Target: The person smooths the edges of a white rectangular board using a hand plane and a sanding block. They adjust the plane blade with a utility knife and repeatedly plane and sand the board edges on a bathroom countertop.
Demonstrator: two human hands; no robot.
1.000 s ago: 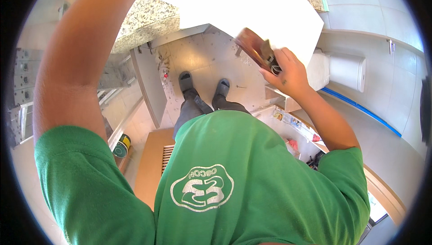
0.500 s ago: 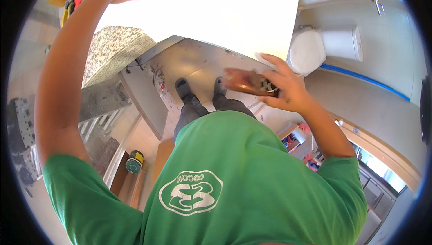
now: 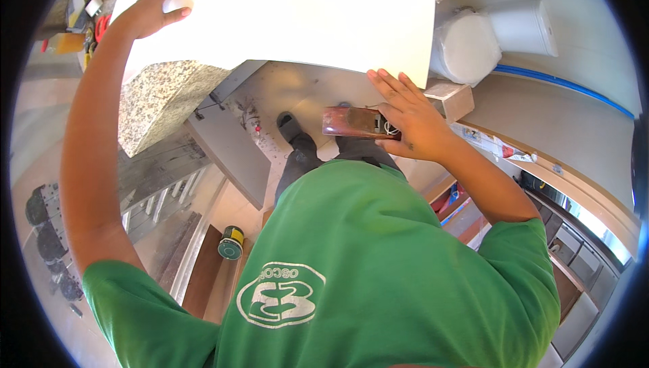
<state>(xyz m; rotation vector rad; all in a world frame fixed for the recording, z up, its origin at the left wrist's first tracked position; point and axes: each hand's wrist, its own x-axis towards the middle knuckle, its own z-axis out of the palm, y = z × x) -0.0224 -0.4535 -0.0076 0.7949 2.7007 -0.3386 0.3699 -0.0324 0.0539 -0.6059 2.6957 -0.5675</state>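
Observation:
A large white board (image 3: 291, 16), overexposed by bright light, lies across the far part of the view on a speckled stone worktop (image 3: 162, 97). My left hand (image 3: 152, 13) rests on the board's left part with its fingers spread, holding nothing. At the board's near right edge, my right hand (image 3: 419, 121) grips the rear of a reddish-brown wooden hand plane (image 3: 348, 122). Its fingers stretch up toward that edge; whether they touch the board I cannot tell. The plane lies crosswise below the edge, apart from it, its front end pointing left.
A white toilet (image 3: 470, 47) stands at the far right, with a blue pipe (image 3: 561, 87) along the wall. A wooden block end (image 3: 453, 101) shows beside my right hand. Tools with red handles (image 3: 101, 28) lie at the far left. A dark green and yellow can (image 3: 231, 243) stands lower left.
My view has shifted. My left hand shows more fully on the board, fingers spread. The hand plane, blurred before, now looks steadier and more level in my right hand.

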